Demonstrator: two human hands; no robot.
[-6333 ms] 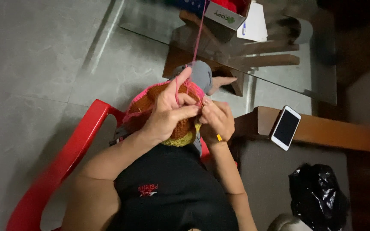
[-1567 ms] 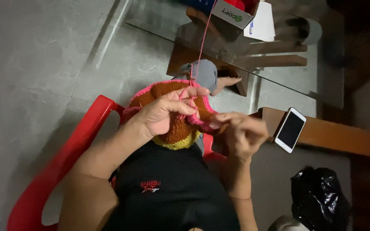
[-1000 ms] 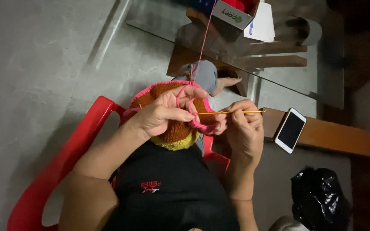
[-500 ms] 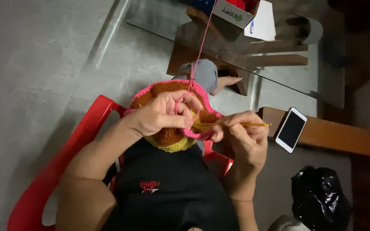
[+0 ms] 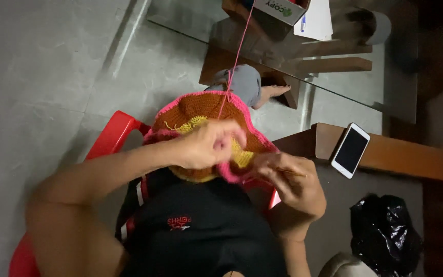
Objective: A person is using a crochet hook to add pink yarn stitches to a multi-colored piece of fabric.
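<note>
We judge the crocheted piece [image 5: 206, 110], frame centre, soft and light; left hand [image 5: 208, 146] pinches its pink edge, right hand [image 5: 293, 182] grips the hook [image 5: 289, 172]

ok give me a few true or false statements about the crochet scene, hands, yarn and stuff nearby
1. The left hand grips the pink-edged crochet piece. True.
2. The right hand holds a pair of scissors. False: it holds a thin crochet hook.
3. A pink yarn strand runs from the crochet piece up toward the cardboard box on the glass table. True.
4. The smartphone lies on the floor. False: it lies on a wooden ledge.
5. The person sits on a blue chair. False: the chair is a red plastic chair.
6. A black plastic bag lies below the smartphone. True.
</note>
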